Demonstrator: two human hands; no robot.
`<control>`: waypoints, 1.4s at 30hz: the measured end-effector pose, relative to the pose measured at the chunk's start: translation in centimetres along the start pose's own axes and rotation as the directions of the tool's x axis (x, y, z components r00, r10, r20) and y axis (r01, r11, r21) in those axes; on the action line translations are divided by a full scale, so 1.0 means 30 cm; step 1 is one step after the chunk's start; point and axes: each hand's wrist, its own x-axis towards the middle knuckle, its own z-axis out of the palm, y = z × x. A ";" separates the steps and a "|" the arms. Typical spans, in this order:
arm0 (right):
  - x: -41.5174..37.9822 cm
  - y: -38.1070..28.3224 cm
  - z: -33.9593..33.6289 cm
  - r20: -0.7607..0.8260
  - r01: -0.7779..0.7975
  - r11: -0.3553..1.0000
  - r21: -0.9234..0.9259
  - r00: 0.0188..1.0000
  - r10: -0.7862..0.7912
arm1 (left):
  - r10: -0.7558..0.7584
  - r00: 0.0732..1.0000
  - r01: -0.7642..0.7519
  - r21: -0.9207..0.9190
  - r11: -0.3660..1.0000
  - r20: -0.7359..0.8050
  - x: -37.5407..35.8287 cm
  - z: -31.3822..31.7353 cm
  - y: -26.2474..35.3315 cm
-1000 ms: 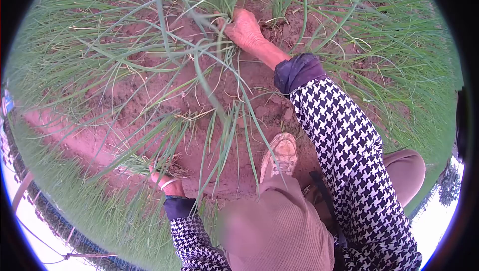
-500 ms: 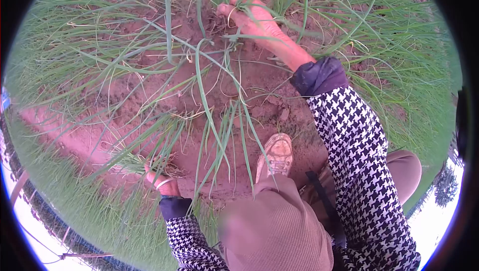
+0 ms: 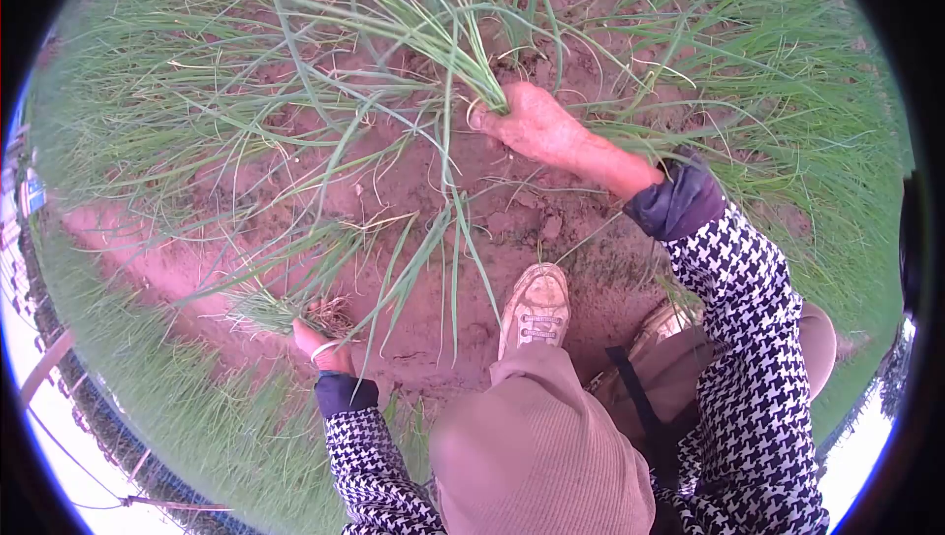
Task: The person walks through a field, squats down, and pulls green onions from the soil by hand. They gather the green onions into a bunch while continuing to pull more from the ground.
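Note:
My right hand (image 3: 536, 126) is closed around the base of a clump of green onions (image 3: 448, 48), whose long thin leaves point up and to the left. The lower ends of that clump are hidden in the fist. At lower left, my left hand (image 3: 313, 340) grips a bunch of green onions (image 3: 261, 307) with tangled brown roots (image 3: 330, 316) showing beside the fingers. A white band circles the left wrist. Between the hands, more green onions (image 3: 448, 215) droop over the reddish soil (image 3: 394, 176).
Dense rows of green onion plants (image 3: 787, 102) grow at right and upper left, and a grassy strip (image 3: 187, 407) runs along lower left. My shoe (image 3: 536, 309) stands on the soil just below the middle. A fence (image 3: 98, 427) curves along the far lower-left edge.
My right hand has come down and slightly right, bringing the clump of green onions with it. My left hand still holds its bunch in nearly the same place.

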 end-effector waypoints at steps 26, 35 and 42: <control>-0.968 -0.191 -0.560 -0.087 0.738 0.642 -0.209 0.639 -0.764 | 0.233 0.560 -0.405 0.017 0.914 0.795 -1.572 0.746 -0.225; -1.133 -0.274 -0.762 -0.234 0.853 0.506 0.130 0.522 -0.820 | 0.383 0.633 -0.465 -0.065 0.883 0.673 -1.755 0.703 0.059; -0.345 -0.222 -0.444 0.116 0.540 0.735 -0.411 0.830 -0.545 | 0.583 0.705 -0.566 -0.175 0.805 0.404 -0.865 0.353 0.605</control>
